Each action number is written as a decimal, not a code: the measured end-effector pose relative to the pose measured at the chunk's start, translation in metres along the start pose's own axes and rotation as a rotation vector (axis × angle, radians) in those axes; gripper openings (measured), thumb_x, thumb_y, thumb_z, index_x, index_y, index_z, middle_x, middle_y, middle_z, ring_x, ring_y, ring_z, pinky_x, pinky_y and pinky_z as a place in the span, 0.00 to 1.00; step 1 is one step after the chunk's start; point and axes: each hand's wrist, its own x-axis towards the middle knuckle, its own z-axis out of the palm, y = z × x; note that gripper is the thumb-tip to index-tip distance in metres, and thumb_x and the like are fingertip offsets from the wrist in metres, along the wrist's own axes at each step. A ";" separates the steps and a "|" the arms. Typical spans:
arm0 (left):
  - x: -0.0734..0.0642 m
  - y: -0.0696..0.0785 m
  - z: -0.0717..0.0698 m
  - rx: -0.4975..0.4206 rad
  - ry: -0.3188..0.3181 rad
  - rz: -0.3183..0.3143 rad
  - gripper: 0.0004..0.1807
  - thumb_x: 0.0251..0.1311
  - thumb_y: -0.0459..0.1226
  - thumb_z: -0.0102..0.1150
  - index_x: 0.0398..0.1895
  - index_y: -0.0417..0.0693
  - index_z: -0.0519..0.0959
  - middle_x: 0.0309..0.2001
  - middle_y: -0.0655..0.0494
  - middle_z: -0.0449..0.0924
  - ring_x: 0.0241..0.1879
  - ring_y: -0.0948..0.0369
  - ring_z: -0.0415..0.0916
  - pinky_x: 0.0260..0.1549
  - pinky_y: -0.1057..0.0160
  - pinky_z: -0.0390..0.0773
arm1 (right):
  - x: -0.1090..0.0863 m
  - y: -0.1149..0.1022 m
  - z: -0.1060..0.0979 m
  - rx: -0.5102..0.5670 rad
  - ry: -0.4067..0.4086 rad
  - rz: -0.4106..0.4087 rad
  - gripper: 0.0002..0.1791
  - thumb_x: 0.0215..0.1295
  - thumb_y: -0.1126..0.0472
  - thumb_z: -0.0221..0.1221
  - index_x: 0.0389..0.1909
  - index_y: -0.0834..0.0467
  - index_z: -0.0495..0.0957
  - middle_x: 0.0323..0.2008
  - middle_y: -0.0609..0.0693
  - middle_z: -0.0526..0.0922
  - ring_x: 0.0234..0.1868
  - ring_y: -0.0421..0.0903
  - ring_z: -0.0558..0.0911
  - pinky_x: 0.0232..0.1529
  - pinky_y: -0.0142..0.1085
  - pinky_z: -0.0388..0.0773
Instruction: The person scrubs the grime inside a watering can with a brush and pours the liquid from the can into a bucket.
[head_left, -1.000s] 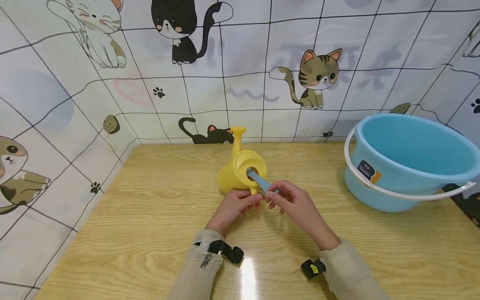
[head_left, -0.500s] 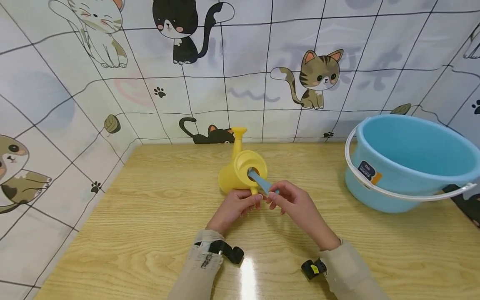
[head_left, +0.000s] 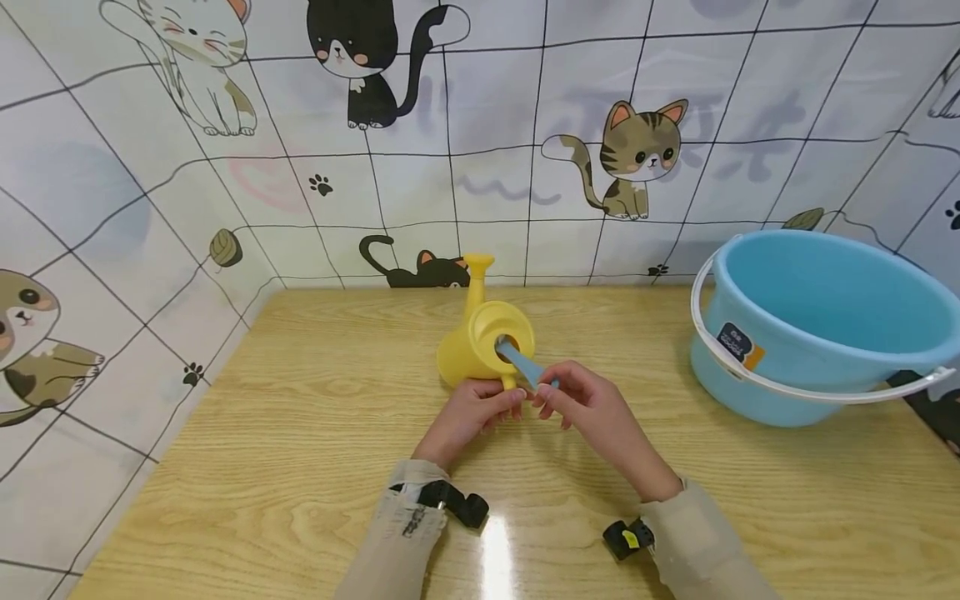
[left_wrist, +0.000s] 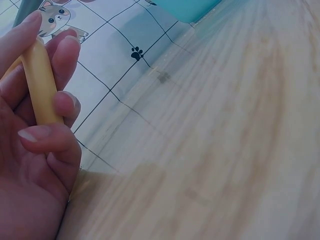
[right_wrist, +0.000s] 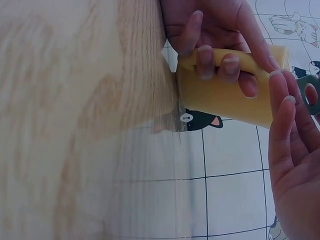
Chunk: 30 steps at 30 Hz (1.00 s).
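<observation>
A yellow watering can stands on the wooden table, its spout toward the wall and its round top opening turned toward me. My left hand grips the can's handle; in the left wrist view, fingers curl round that yellow handle. Between thumb and fingertips, my right hand pinches the near end of a light blue tool with a flat handle. The handle's end has a hole, seen in the right wrist view. Its far end goes into the can's opening and is hidden there.
A large light blue bucket with a white carrying handle stands at the right of the wooden table. Behind and at the sides hangs a white cloth with a grid and cartoon cats. Each wrist wears a small black camera.
</observation>
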 end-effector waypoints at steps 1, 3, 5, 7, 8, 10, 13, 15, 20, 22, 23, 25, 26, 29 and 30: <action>0.002 -0.004 0.000 0.003 0.001 -0.001 0.22 0.50 0.57 0.57 0.24 0.47 0.80 0.24 0.40 0.71 0.14 0.60 0.57 0.12 0.67 0.58 | 0.000 0.000 0.000 -0.001 0.000 0.000 0.08 0.65 0.59 0.52 0.41 0.57 0.72 0.33 0.56 0.79 0.32 0.53 0.79 0.25 0.38 0.75; 0.002 -0.004 0.000 0.003 0.003 -0.004 0.22 0.49 0.57 0.57 0.24 0.47 0.80 0.24 0.40 0.71 0.14 0.59 0.57 0.11 0.67 0.58 | -0.001 0.000 0.000 -0.001 0.000 0.000 0.08 0.64 0.58 0.52 0.41 0.58 0.72 0.33 0.56 0.79 0.32 0.54 0.79 0.25 0.37 0.75; 0.002 -0.004 0.000 0.005 0.002 -0.004 0.22 0.50 0.57 0.57 0.24 0.48 0.81 0.24 0.40 0.71 0.14 0.59 0.57 0.11 0.67 0.58 | -0.001 -0.001 0.000 0.000 -0.001 0.000 0.08 0.64 0.58 0.52 0.41 0.58 0.72 0.33 0.56 0.79 0.33 0.54 0.79 0.25 0.37 0.75; 0.002 -0.004 0.000 0.002 0.000 -0.005 0.22 0.50 0.57 0.57 0.24 0.47 0.80 0.25 0.40 0.71 0.14 0.59 0.57 0.11 0.67 0.58 | -0.001 -0.001 0.000 0.003 -0.001 0.002 0.08 0.64 0.58 0.52 0.41 0.58 0.72 0.33 0.56 0.79 0.33 0.54 0.78 0.25 0.38 0.75; 0.002 -0.005 0.000 0.001 -0.002 -0.006 0.22 0.50 0.57 0.57 0.24 0.46 0.80 0.25 0.40 0.71 0.14 0.59 0.57 0.11 0.67 0.58 | -0.001 -0.001 0.000 0.005 -0.002 0.003 0.08 0.64 0.58 0.52 0.41 0.58 0.72 0.33 0.57 0.79 0.33 0.55 0.78 0.25 0.38 0.75; 0.002 -0.004 0.000 -0.002 -0.008 -0.011 0.22 0.51 0.56 0.57 0.24 0.46 0.80 0.25 0.39 0.72 0.14 0.59 0.57 0.11 0.67 0.58 | -0.001 -0.002 0.000 0.008 -0.003 0.006 0.08 0.64 0.59 0.52 0.41 0.58 0.72 0.34 0.56 0.79 0.33 0.55 0.78 0.25 0.37 0.74; 0.001 -0.004 0.000 -0.009 -0.010 -0.021 0.21 0.52 0.54 0.57 0.25 0.45 0.80 0.26 0.38 0.72 0.14 0.59 0.57 0.12 0.67 0.58 | -0.001 -0.001 0.000 0.012 -0.004 0.009 0.08 0.65 0.59 0.52 0.41 0.58 0.72 0.34 0.56 0.79 0.33 0.55 0.78 0.25 0.38 0.74; 0.000 -0.003 0.000 -0.015 -0.013 -0.027 0.20 0.53 0.53 0.57 0.25 0.44 0.80 0.27 0.36 0.73 0.15 0.57 0.57 0.12 0.67 0.58 | -0.001 -0.001 0.000 0.015 -0.005 0.011 0.08 0.65 0.59 0.52 0.41 0.57 0.72 0.34 0.56 0.79 0.33 0.55 0.78 0.26 0.41 0.75; -0.001 -0.001 -0.001 -0.008 -0.030 -0.026 0.19 0.56 0.49 0.56 0.25 0.41 0.80 0.29 0.34 0.73 0.16 0.52 0.57 0.12 0.67 0.59 | -0.002 0.000 0.000 0.028 -0.009 0.018 0.08 0.64 0.58 0.52 0.41 0.57 0.72 0.33 0.56 0.79 0.33 0.55 0.78 0.27 0.44 0.75; 0.000 -0.001 -0.001 0.002 -0.035 -0.026 0.19 0.55 0.51 0.56 0.24 0.43 0.79 0.28 0.35 0.73 0.16 0.52 0.57 0.12 0.67 0.59 | -0.002 0.000 0.000 0.032 -0.008 0.020 0.09 0.64 0.57 0.52 0.41 0.58 0.72 0.33 0.57 0.79 0.33 0.55 0.78 0.27 0.44 0.75; 0.001 -0.001 -0.001 0.005 -0.031 -0.026 0.20 0.54 0.52 0.56 0.24 0.43 0.79 0.28 0.37 0.73 0.16 0.52 0.58 0.12 0.67 0.59 | -0.001 -0.001 0.000 0.033 -0.007 0.020 0.09 0.64 0.57 0.52 0.40 0.58 0.72 0.34 0.57 0.79 0.33 0.55 0.78 0.27 0.44 0.75; 0.002 -0.003 -0.001 0.007 -0.025 -0.022 0.20 0.53 0.54 0.57 0.24 0.45 0.79 0.27 0.39 0.73 0.16 0.54 0.58 0.12 0.67 0.59 | 0.000 -0.002 0.000 0.033 -0.007 0.017 0.09 0.64 0.57 0.52 0.40 0.58 0.72 0.34 0.57 0.78 0.33 0.55 0.78 0.27 0.43 0.75; 0.003 -0.003 -0.001 0.012 -0.021 -0.019 0.21 0.52 0.55 0.57 0.24 0.46 0.79 0.26 0.40 0.73 0.15 0.56 0.58 0.12 0.68 0.59 | 0.000 -0.002 -0.001 0.034 -0.007 0.016 0.08 0.64 0.58 0.52 0.40 0.58 0.72 0.34 0.57 0.78 0.33 0.55 0.78 0.27 0.43 0.75; 0.004 -0.005 -0.001 0.015 -0.006 -0.010 0.20 0.52 0.54 0.57 0.23 0.46 0.80 0.25 0.40 0.73 0.15 0.58 0.58 0.12 0.68 0.59 | 0.001 -0.003 -0.001 0.039 -0.010 0.015 0.08 0.64 0.58 0.52 0.40 0.58 0.72 0.34 0.58 0.78 0.33 0.56 0.78 0.27 0.43 0.75; 0.004 -0.005 -0.001 0.015 -0.004 -0.010 0.20 0.52 0.54 0.57 0.23 0.46 0.80 0.25 0.40 0.73 0.15 0.57 0.57 0.12 0.68 0.58 | 0.000 -0.003 -0.001 0.041 -0.011 0.017 0.08 0.64 0.58 0.52 0.40 0.58 0.72 0.34 0.58 0.78 0.33 0.57 0.78 0.27 0.43 0.75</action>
